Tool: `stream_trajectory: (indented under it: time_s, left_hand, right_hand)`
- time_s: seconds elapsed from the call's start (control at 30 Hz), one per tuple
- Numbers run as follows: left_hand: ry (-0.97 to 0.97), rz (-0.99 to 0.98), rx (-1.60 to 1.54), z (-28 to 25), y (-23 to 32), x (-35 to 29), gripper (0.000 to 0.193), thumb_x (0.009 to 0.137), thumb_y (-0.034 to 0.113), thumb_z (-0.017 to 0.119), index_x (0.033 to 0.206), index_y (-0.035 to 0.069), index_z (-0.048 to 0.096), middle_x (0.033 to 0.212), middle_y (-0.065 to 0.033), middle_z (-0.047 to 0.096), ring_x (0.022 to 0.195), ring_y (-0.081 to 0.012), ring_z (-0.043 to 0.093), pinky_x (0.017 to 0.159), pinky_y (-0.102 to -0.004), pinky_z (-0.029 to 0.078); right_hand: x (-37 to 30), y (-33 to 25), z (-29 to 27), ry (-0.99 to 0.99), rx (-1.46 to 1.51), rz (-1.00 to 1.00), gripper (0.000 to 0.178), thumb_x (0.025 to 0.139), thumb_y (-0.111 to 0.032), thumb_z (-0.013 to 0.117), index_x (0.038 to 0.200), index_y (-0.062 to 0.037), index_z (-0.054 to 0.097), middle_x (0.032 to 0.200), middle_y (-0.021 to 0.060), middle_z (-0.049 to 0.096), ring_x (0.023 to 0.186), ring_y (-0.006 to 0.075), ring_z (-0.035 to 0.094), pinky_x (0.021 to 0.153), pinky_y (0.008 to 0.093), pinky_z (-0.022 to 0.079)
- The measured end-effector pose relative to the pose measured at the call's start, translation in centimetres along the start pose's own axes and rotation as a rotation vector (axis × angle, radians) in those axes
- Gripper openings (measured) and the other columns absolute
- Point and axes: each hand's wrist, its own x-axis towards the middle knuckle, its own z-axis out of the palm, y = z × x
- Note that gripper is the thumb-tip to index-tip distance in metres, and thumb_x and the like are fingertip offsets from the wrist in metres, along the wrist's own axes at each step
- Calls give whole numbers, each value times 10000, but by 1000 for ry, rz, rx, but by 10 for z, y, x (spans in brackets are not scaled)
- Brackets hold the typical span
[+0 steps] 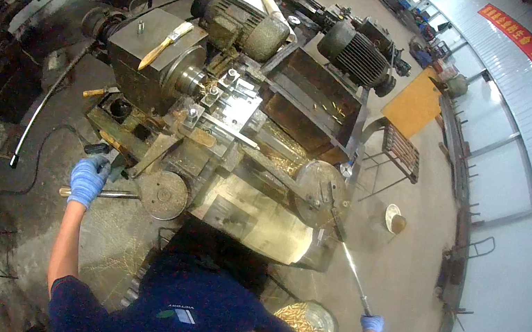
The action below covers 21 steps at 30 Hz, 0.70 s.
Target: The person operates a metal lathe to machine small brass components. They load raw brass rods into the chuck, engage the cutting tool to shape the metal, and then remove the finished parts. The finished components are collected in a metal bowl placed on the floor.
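My left hand (88, 180), in a blue glove, is above a metal handle (115, 195) with a wooden end, beside a round handwheel (162, 195). Its fingers look curled; what they hold, if anything, is hidden. At the lower right my right hand (372, 323), also gloved, is closed round the end of a long metal lever (352, 268). That lever slants up to a large round disc (319, 192) on the lathe's right side. Left of the bright tool post (233, 108), the chuck (190, 80) faces it. A wooden-handled brush (165, 45) lies on the headstock (139, 64).
Behind the lathe bed stands a deep metal tray (282, 114) holding a few brass-coloured pieces. Two motors (247, 26) (355, 54) sit farther back. A basin (313, 323) of brass-coloured pieces is by my right side. A slatted stool (400, 152) and a white bowl (392, 217) stand at right.
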Motion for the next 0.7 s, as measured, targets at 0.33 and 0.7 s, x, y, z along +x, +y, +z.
stream_trajectory:
  time_s: [0.33,0.7]
  left_hand:
    - [15,21,9,-4,4,-1,226,767,252,592,891,75,660,818,-153,643,749,-310,622,688,-368,486]
    - [45,13,29,-10,6,-5,220,760,232,617,883,55,661,842,-156,650,780,-311,624,708,-373,484]
  right_hand:
    - [-13,3,4,-36,-52,13,458,604,-414,728,871,-47,674,940,176,642,896,310,624,766,384,499]
    - [-22,8,16,-28,-29,43,449,611,-386,713,871,-23,665,926,191,640,885,302,627,747,376,498]
